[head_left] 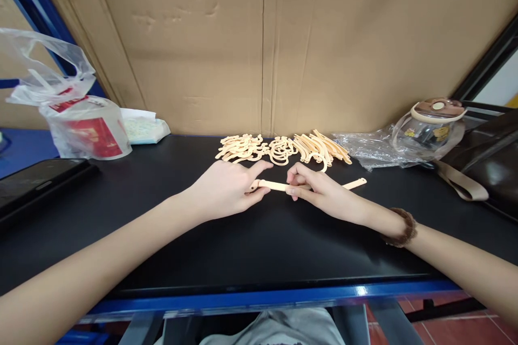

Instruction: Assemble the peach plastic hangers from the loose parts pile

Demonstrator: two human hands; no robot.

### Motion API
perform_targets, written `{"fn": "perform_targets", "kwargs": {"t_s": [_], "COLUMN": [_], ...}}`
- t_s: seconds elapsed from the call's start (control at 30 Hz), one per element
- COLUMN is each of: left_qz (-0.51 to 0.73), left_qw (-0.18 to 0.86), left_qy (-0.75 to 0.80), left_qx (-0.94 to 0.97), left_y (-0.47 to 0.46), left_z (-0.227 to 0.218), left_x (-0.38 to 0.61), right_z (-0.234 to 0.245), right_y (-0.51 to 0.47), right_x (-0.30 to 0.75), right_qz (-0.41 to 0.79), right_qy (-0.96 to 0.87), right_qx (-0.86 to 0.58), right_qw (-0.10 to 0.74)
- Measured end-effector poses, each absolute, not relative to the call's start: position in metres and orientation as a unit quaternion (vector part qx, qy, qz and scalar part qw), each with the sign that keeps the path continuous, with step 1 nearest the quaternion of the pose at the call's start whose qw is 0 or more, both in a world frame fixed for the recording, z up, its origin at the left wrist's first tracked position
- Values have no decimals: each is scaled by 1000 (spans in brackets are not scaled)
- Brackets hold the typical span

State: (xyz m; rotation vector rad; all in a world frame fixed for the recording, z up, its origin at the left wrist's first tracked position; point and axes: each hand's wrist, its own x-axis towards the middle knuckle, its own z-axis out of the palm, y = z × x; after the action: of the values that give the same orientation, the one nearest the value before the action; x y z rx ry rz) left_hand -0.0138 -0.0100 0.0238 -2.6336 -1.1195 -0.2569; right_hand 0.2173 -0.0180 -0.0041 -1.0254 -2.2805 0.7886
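A long cream plastic strap (275, 185) lies between my two hands over the black table (243, 248). My left hand (226, 190) pinches its left end between thumb and forefinger. My right hand (319, 190) is closed round the strap's middle, and the strap's far end (358, 183) sticks out to the right behind it. Just beyond the hands, a pile of several cream plastic straps and rings (279, 149) lies against the cardboard wall.
A cardboard sheet (263, 38) stands at the back. A plastic bag with a red-labelled tub (87, 129) and a tissue pack (143, 126) stand left, a dark tablet (36, 180) nearer. A lidded bottle (431, 126) on clear wrap and a brown bag (491, 164) lie right.
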Motion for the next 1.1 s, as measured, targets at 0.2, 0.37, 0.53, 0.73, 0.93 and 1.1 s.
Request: {"fn": "perform_targets", "kwargs": {"t_s": [0.2,0.37,0.53,0.73,0.93,1.1], "left_qz": [-110,-136,-121,-98,-151,-123], "left_qw": [120,106,42,-34,-143,-91], "left_qy": [-301,-267,-270,-299,-320,-316], "left_qx": [-940,-948,-954,-948,-924,-936], "left_y": [1,16,17,15,1,-7], "left_z": [34,32,26,22,24,24], "left_x": [-25,-39,-39,-34,-23,-16], "right_z": [-3,0,2,3,2,2], "right_y": [-12,-3,-2,-7,-10,-12], "right_x": [226,237,238,234,230,226], "right_qz": [246,116,93,97,105,106], "right_qy": [-842,-885,-889,-871,-869,-871], "right_qx": [-419,-416,-419,-450,-445,-443], "right_qw": [234,173,160,172,189,183]}}
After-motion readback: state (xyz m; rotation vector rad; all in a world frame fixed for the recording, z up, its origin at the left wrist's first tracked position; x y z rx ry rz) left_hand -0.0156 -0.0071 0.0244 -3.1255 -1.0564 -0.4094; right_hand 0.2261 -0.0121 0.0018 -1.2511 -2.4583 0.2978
